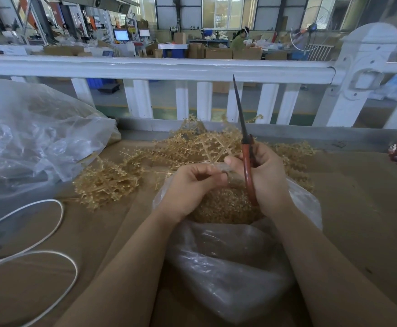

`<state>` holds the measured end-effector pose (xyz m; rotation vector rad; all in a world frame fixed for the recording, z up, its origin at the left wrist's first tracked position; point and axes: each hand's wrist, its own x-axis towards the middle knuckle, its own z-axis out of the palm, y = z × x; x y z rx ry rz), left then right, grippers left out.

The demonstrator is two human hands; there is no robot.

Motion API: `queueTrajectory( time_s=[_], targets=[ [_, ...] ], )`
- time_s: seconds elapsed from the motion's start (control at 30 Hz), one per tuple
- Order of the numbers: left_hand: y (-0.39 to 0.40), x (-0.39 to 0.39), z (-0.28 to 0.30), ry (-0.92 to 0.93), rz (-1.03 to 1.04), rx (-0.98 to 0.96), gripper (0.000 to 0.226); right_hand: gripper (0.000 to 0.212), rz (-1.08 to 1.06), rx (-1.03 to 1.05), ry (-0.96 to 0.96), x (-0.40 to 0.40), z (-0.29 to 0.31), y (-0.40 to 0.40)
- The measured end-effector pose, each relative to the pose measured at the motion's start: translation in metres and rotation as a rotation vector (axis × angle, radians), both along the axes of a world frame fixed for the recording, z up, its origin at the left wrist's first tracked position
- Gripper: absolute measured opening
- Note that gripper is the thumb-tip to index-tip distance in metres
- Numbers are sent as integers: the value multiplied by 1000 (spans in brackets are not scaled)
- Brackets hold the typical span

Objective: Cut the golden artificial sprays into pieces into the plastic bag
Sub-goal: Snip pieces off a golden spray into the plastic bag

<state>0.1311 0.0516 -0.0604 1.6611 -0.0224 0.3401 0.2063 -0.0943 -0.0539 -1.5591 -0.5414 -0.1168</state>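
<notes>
Scissors [246, 147] sit gripped, blades upright, in right hand [263, 175]; left hand [190, 187] pinches a golden spray [207, 147].

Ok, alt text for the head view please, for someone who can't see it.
Over an open plastic bag of cut golden pieces, the right hand holds red-handled scissors pointing up while the left hand pinches a golden spray. More sprays lie behind.

Glossy clear plastic bag [228, 263]; matt golden plastic sprays [112, 180]; dull dark metal scissor blades [240, 107], smooth red handles; matt brown cardboard tabletop [358, 208].
</notes>
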Motion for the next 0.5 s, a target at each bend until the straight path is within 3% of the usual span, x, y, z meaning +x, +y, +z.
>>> queueTrajectory(
  time_s=[0.23, 0.33, 0.5],
  targets=[
    [8, 4, -2, -52, 148, -325, 8, 32, -71, -162, -50, 3, -3, -1],
    [6, 4, -2, -68, 119, -313, 6, 34, -70, -184, -45, 2, -4, 0],
    [4, 3, -2, -57, 35, -223, 13, 20, -15, -150, -47, 3, -4, 1]
  ],
)
